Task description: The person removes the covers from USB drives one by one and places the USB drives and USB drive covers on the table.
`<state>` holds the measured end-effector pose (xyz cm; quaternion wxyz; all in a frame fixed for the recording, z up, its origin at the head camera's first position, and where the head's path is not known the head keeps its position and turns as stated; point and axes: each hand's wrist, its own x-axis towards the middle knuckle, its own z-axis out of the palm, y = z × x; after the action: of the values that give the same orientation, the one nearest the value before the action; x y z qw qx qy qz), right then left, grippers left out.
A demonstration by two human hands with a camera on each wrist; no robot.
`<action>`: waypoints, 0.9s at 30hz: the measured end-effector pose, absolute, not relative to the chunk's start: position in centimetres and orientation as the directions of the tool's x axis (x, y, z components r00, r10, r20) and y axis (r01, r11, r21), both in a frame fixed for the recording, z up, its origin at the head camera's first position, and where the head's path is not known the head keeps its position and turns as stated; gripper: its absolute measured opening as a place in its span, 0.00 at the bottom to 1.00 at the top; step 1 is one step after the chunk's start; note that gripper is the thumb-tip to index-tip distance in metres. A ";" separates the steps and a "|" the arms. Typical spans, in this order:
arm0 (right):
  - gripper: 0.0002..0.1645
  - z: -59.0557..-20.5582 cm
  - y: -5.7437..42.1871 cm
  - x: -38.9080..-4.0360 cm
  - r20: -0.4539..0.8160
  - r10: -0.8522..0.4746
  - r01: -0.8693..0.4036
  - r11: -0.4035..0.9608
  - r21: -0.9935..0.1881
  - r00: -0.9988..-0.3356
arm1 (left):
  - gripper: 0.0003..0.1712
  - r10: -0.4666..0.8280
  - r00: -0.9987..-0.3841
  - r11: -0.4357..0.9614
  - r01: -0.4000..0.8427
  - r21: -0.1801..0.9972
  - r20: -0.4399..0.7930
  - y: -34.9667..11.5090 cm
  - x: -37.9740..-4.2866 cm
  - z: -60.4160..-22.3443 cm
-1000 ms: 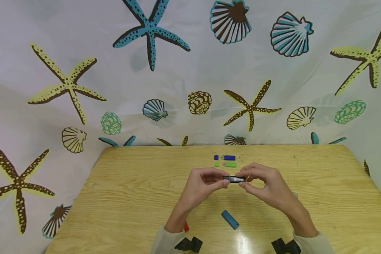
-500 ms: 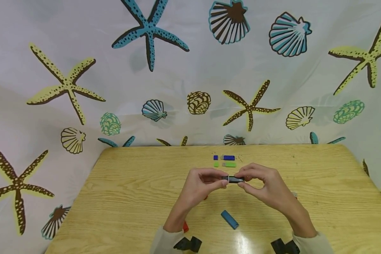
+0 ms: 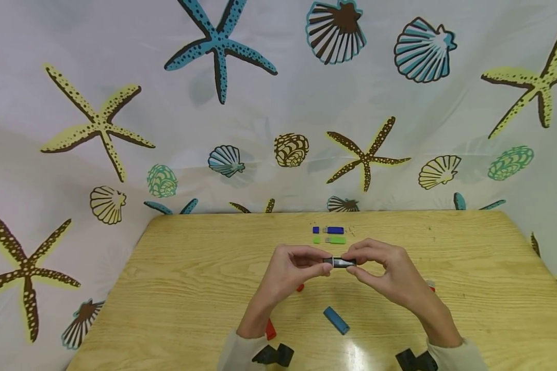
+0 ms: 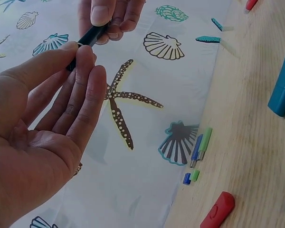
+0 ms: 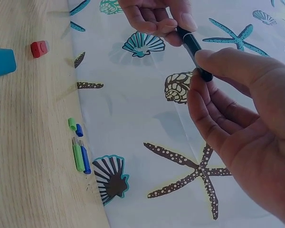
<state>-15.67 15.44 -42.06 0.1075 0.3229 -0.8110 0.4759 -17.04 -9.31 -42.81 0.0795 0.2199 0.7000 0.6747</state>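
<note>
A black USB stick [image 3: 343,262] is held level over the middle of the table, a thin light band showing near its left end. My left hand [image 3: 288,273] pinches that left end between thumb and fingers. The other end is pinched by the thumb and fingers of my right hand [image 3: 392,270]. In the left wrist view the stick [image 4: 91,37] runs between both sets of fingertips, which cover its ends. From the right wrist, its dark body [image 5: 192,44] shows as one straight piece with the light band near the left fingertips.
Behind the hands lie a blue USB stick [image 3: 336,230] and a green one [image 3: 338,240], with a blue cap [image 3: 316,230] and green cap [image 3: 316,240] beside them. Nearer are a larger teal-blue stick [image 3: 336,320], a red stick [image 3: 271,330] and a small red piece [image 3: 300,287].
Both hands and the black USB stick have drifted very slightly left. The small red piece near my left wrist has come into fuller view. The grips look the same.
</note>
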 end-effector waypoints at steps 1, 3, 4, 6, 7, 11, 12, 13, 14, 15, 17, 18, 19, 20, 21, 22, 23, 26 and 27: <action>0.17 -42.1 15.5 -15.6 0.479 -0.420 -0.623 0.339 -0.705 -0.771 | 0.10 0.418 -0.890 -0.008 0.200 0.980 0.185 -9.3 -17.0 -42.8; 0.16 -42.1 15.5 -15.6 0.477 -0.422 -0.622 0.336 -0.708 -0.771 | 0.10 0.421 -0.887 -0.009 0.205 0.979 0.190 -9.3 -17.1 -42.8; 0.16 -42.1 15.5 -15.6 0.478 -0.422 -0.623 0.335 -0.707 -0.770 | 0.10 0.422 -0.886 -0.009 0.207 0.978 0.191 -9.3 -17.1 -42.8; 0.15 -42.0 15.6 -15.6 0.482 -0.428 -0.629 0.333 -0.703 -0.765 | 0.10 0.426 -0.884 -0.007 0.212 0.977 0.195 -9.3 -17.1 -42.8; 0.14 -41.9 15.7 -15.6 0.487 -0.430 -0.634 0.332 -0.698 -0.761 | 0.10 0.424 -0.883 -0.007 0.219 0.976 0.201 -9.4 -17.1 -42.8; 0.16 -41.5 17.0 -15.5 0.513 -0.382 -0.632 0.336 -0.698 -0.769 | 0.10 0.350 -0.906 -0.016 0.249 0.968 0.239 -11.1 -17.3 -42.4; 0.17 -41.4 17.5 -15.4 0.517 -0.367 -0.628 0.331 -0.704 -0.773 | 0.10 0.323 -0.913 -0.016 0.257 0.966 0.249 -11.9 -17.3 -42.3; 0.18 -41.3 18.1 -15.4 0.522 -0.350 -0.624 0.329 -0.709 -0.778 | 0.10 0.295 -0.919 -0.014 0.268 0.963 0.260 -12.7 -17.5 -42.2; 0.19 -41.3 18.6 -15.3 0.524 -0.337 -0.619 0.321 -0.716 -0.782 | 0.10 0.269 -0.926 -0.012 0.271 0.962 0.264 -13.4 -17.5 -42.0; 0.20 -41.3 19.0 -15.3 0.526 -0.328 -0.615 0.310 -0.725 -0.785 | 0.10 0.253 -0.930 -0.006 0.273 0.962 0.266 -14.0 -17.6 -42.0; 0.21 -41.2 19.5 -15.3 0.525 -0.327 -0.613 0.300 -0.731 -0.786 | 0.11 0.254 -0.927 -0.004 0.284 0.959 0.275 -14.5 -17.8 -41.9; 0.20 -41.3 19.6 -15.4 0.525 -0.328 -0.613 0.300 -0.731 -0.786 | 0.11 0.262 -0.924 -0.001 0.289 0.957 0.279 -14.6 -17.9 -42.0; 0.20 -41.3 19.6 -15.5 0.524 -0.327 -0.613 0.301 -0.731 -0.786 | 0.11 0.272 -0.920 -0.003 0.293 0.956 0.283 -14.4 -18.0 -42.1; 0.20 -41.4 19.5 -15.5 0.525 -0.327 -0.613 0.298 -0.732 -0.786 | 0.11 0.280 -0.917 -0.005 0.295 0.956 0.284 -14.2 -18.0 -42.2; 0.20 -41.5 19.5 -15.6 0.525 -0.324 -0.612 0.301 -0.732 -0.787 | 0.11 0.290 -0.913 -0.008 0.298 0.955 0.287 -14.0 -18.0 -42.3; 0.20 -41.6 19.4 -15.7 0.525 -0.323 -0.611 0.302 -0.732 -0.787 | 0.11 0.299 -0.910 -0.012 0.298 0.954 0.288 -13.9 -18.1 -42.5; 0.20 -41.7 19.4 -15.8 0.527 -0.320 -0.612 0.305 -0.730 -0.787 | 0.11 0.303 -0.909 -0.014 0.295 0.955 0.285 -13.7 -18.1 -42.6; 0.19 -42.1 19.2 -16.0 0.535 -0.303 -0.613 0.323 -0.721 -0.789 | 0.11 0.299 -0.915 0.001 0.285 0.959 0.271 -13.3 -18.2 -43.0; 0.19 -42.3 19.1 -16.1 0.536 -0.294 -0.611 0.333 -0.719 -0.791 | 0.11 0.294 -0.918 0.007 0.280 0.960 0.265 -13.1 -18.2 -43.1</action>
<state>-16.06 19.07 -42.27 0.1573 0.2822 -0.8010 0.5040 -18.25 -13.14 -43.12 0.0054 0.2022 0.7095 0.6750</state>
